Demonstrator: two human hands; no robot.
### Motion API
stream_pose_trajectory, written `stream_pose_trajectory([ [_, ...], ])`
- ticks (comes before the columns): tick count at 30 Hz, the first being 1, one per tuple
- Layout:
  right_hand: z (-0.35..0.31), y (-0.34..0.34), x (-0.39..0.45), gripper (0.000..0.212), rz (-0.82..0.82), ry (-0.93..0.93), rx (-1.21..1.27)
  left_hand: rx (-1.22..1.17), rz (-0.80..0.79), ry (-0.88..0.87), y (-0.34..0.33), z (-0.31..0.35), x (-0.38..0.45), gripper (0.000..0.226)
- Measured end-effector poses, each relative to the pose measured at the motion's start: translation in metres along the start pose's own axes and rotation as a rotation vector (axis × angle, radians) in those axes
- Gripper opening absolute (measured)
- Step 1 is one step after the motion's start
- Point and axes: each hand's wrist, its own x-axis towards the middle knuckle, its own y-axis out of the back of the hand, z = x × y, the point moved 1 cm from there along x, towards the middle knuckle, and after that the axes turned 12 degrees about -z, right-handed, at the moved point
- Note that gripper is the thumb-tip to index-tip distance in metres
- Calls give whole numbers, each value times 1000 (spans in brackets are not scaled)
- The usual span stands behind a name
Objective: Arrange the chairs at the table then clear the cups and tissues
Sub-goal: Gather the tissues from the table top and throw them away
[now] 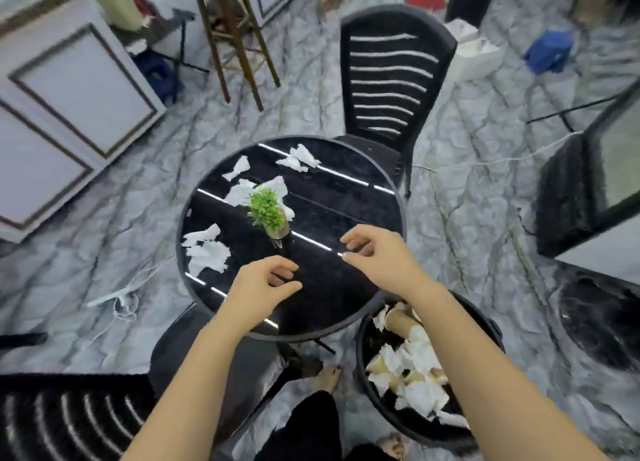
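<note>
Still crumpled white tissues (pixel 207 251) strewn tabletop-wide

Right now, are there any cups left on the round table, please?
No, the round table holds only crumpled tissues and a small potted plant.

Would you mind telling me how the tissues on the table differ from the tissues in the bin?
The tissues on the table lie scattered in separate patches across the black round table. The tissues in the bin are heaped together among paper cups inside the black bin on the floor. Both are white and crumpled.
</note>
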Motion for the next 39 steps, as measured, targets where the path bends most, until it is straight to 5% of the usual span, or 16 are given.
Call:
stream_pose_trajectory([
  [6, -27, 1, 102, 19, -105, -6, -225, 44, 227, 154, 63, -81, 21, 44],
  [9, -28, 1, 156, 28, -136, -12, -358, 168, 205, 290, 88, -114, 50, 77],
  [13, -26, 0, 215, 41, -160, -15, -487, 325, 100, 441, 109, -142, 87, 90],
  [17, -22, -3, 253, 62, -164, -25, -570, 409, 49, 377, 104, -167, 109, 68],
  [20, -22, -2, 272, 89, -176, -55, -633, 310, 188, 229, 88, -180, 107, 37],
  [24, -18, 4, 298, 125, -196, -85, -684, 50, 176, 216, 100, -170, 118, 31],
  [26, -15, 6, 314, 133, -223, -80, -684, 11, 91, 185, 122, -149, 140, 63],
  [28, -13, 3, 333, 137, -276, -71, -706, 274, 33, 119, 140, -128, 165, 101],
  [34, 8, -29, 364, 122, -369, -6, -715, 469, -126, 115, 159, -112, 237, 119],
  [39, 27, -41, 349, 59, -241, 119, -688, 497, -94, 129, 149, -132, 250, 63],
])
